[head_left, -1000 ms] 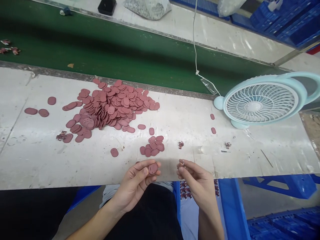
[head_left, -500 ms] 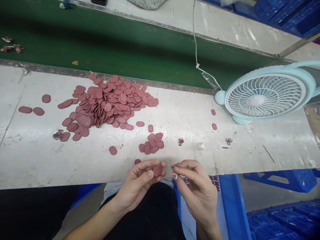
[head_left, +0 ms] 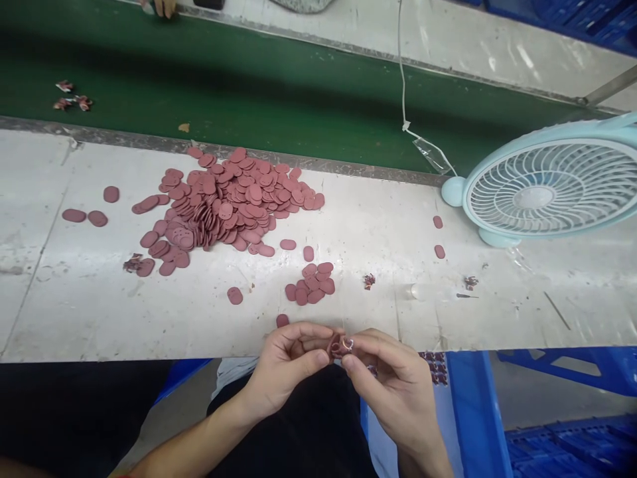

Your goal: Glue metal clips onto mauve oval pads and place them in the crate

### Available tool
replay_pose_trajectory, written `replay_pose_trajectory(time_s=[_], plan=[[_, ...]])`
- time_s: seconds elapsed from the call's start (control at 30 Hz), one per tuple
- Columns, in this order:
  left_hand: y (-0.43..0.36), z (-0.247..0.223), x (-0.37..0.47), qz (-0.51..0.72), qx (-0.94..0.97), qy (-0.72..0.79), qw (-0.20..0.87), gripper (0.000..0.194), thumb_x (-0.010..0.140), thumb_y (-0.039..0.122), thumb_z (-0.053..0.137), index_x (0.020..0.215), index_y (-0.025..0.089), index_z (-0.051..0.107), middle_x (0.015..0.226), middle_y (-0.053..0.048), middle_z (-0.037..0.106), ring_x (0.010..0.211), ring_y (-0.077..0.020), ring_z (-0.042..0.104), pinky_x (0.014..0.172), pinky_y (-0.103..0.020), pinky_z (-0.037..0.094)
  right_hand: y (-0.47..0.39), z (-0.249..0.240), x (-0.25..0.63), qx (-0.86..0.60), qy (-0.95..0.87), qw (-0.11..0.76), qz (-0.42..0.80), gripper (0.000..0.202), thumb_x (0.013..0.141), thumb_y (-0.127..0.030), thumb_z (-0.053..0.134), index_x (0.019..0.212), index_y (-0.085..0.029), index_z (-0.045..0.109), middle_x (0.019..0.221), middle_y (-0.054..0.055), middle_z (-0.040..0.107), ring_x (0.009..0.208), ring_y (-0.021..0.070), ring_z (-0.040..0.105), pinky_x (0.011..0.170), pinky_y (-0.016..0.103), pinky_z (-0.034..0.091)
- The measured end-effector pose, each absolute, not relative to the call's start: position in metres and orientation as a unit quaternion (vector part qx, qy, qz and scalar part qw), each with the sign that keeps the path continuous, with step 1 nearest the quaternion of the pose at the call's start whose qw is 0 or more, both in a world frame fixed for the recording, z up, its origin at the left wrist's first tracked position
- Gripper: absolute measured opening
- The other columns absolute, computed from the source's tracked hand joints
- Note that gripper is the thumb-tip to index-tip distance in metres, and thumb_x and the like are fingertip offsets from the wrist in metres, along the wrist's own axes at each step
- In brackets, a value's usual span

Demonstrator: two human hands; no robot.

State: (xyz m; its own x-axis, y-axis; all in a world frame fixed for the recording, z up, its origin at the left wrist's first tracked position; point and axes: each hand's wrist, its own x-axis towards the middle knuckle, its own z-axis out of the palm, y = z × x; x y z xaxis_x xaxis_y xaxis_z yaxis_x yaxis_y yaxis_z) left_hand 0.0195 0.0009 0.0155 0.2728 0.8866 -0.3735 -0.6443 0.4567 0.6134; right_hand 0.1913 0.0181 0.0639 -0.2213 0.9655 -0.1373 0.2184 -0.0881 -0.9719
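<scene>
My left hand (head_left: 293, 362) is closed on a reddish-brown oval piece (head_left: 334, 346) at the table's front edge. Pinched in my right hand (head_left: 393, 372) is a small brown-and-white bit (head_left: 347, 344), which meets the oval piece between both hands; fingers partly hide where they touch. Just beyond the hands lies a small cluster of oval pieces (head_left: 311, 283), and one single oval (head_left: 283, 320) rests close to my left hand. A large heap of the same ovals (head_left: 239, 199) spreads over the table left of centre.
A light-blue fan (head_left: 535, 196) lies at the right of the white table (head_left: 368, 219), its white cable (head_left: 402, 79) crossing the green belt (head_left: 298, 99). Small scraps (head_left: 369, 282) dot the table. Below right is a blue crate (head_left: 475, 411). Another person's hand (head_left: 164, 6) shows at the top left.
My hands have come together, bringing the oval piece and the small bit into contact. The oval has turned from flat view to edge-on. Another person's fingers now show at the top. The view has shifted slightly.
</scene>
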Motion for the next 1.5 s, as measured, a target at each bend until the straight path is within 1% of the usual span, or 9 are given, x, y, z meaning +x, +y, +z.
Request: replay_pose_trajectory(time_s=[0.1, 0.2, 0.27, 0.43, 0.53, 0.7, 0.83, 0.97, 1.5], plan=[[0.001, 0.014, 0.02, 0.493, 0.173, 0.353, 0.776, 0.015, 0.082, 0.015, 0.077, 0.095, 0.021, 0.077, 0.113, -0.006, 0.078, 0.097, -0.0183, 0.074, 0.089, -0.029, 0.057, 0.018, 0.065, 0.192, -0.523, -0.573, 0.347, 0.527, 0.027, 0.085, -0.012, 0.069, 0.105, -0.029, 0.075, 0.093, 0.001, 0.075, 0.075, 0.0146, 0.071, 0.065, 0.024, 0.06], [0.001, 0.012, 0.02, 0.489, 0.177, 0.36, 0.774, 0.004, 0.081, 0.016, 0.078, 0.083, 0.02, 0.077, 0.11, -0.006, 0.078, 0.093, -0.0172, 0.073, 0.087, -0.029, 0.056, 0.017, 0.065, 0.192, -0.53, -0.571, 0.342, 0.525, 0.026, 0.085, -0.013, 0.07, 0.103, -0.03, 0.075, 0.092, 0.0, 0.074, 0.075, 0.0142, 0.071, 0.062, 0.023, 0.06], [0.0, 0.011, 0.02, 0.489, 0.19, 0.366, 0.769, 0.004, 0.081, 0.017, 0.077, 0.078, 0.02, 0.078, 0.109, -0.006, 0.078, 0.094, -0.0176, 0.073, 0.088, -0.029, 0.056, 0.016, 0.065, 0.192, -0.531, -0.564, 0.339, 0.533, 0.025, 0.085, -0.014, 0.07, 0.103, -0.031, 0.074, 0.093, 0.0, 0.074, 0.074, 0.0138, 0.071, 0.062, 0.023, 0.061], [-0.002, 0.01, 0.021, 0.506, 0.213, 0.383, 0.743, 0.007, 0.083, 0.018, 0.076, 0.081, 0.022, 0.08, 0.107, -0.006, 0.078, 0.104, -0.0223, 0.071, 0.092, -0.033, 0.055, 0.016, 0.062, 0.193, -0.522, -0.556, 0.344, 0.548, 0.025, 0.086, -0.015, 0.07, 0.105, -0.032, 0.074, 0.097, 0.0, 0.074, 0.083, 0.0162, 0.073, 0.071, 0.026, 0.063], [-0.003, 0.011, 0.021, 0.504, 0.211, 0.394, 0.739, 0.007, 0.084, 0.02, 0.075, 0.081, 0.021, 0.08, 0.109, -0.008, 0.078, 0.104, -0.0248, 0.071, 0.089, -0.035, 0.056, 0.018, 0.062, 0.194, -0.516, -0.561, 0.337, 0.552, 0.026, 0.087, -0.015, 0.07, 0.107, -0.032, 0.074, 0.1, 0.001, 0.074, 0.088, 0.0175, 0.073, 0.075, 0.029, 0.064], [-0.004, 0.012, 0.024, 0.496, 0.209, 0.393, 0.746, 0.01, 0.086, 0.021, 0.073, 0.078, 0.019, 0.078, 0.108, -0.01, 0.078, 0.106, -0.0264, 0.071, 0.089, -0.035, 0.055, 0.021, 0.068, 0.199, -0.513, -0.6, 0.318, 0.525, 0.029, 0.086, -0.014, 0.071, 0.109, -0.032, 0.074, 0.099, 0.001, 0.074, 0.085, 0.0166, 0.073, 0.069, 0.026, 0.063], [-0.004, 0.014, 0.026, 0.498, 0.2, 0.389, 0.749, 0.011, 0.086, 0.021, 0.073, 0.077, 0.018, 0.078, 0.106, -0.009, 0.079, 0.104, -0.0249, 0.071, 0.089, -0.034, 0.055, 0.019, 0.07, 0.2, -0.514, -0.611, 0.32, 0.51, 0.029, 0.086, -0.014, 0.071, 0.108, -0.032, 0.074, 0.097, 0.001, 0.074, 0.084, 0.0158, 0.072, 0.065, 0.024, 0.062], [-0.005, 0.014, 0.028, 0.509, 0.193, 0.385, 0.745, 0.011, 0.086, 0.02, 0.072, 0.078, 0.019, 0.078, 0.107, -0.007, 0.079, 0.1, -0.0225, 0.072, 0.087, -0.033, 0.056, 0.016, 0.064, 0.197, -0.515, -0.574, 0.34, 0.538, 0.027, 0.087, -0.014, 0.071, 0.107, -0.032, 0.074, 0.098, 0.0, 0.073, 0.083, 0.0154, 0.072, 0.069, 0.025, 0.062], [-0.007, 0.014, 0.025, 0.52, 0.21, 0.403, 0.724, 0.01, 0.087, 0.018, 0.071, 0.081, 0.021, 0.079, 0.11, -0.007, 0.078, 0.104, -0.022, 0.072, 0.094, -0.033, 0.055, 0.014, 0.056, 0.188, -0.505, -0.508, 0.356, 0.6, 0.022, 0.09, -0.017, 0.069, 0.105, -0.031, 0.075, 0.097, 0.002, 0.073, 0.081, 0.015, 0.07, 0.07, 0.027, 0.062]])
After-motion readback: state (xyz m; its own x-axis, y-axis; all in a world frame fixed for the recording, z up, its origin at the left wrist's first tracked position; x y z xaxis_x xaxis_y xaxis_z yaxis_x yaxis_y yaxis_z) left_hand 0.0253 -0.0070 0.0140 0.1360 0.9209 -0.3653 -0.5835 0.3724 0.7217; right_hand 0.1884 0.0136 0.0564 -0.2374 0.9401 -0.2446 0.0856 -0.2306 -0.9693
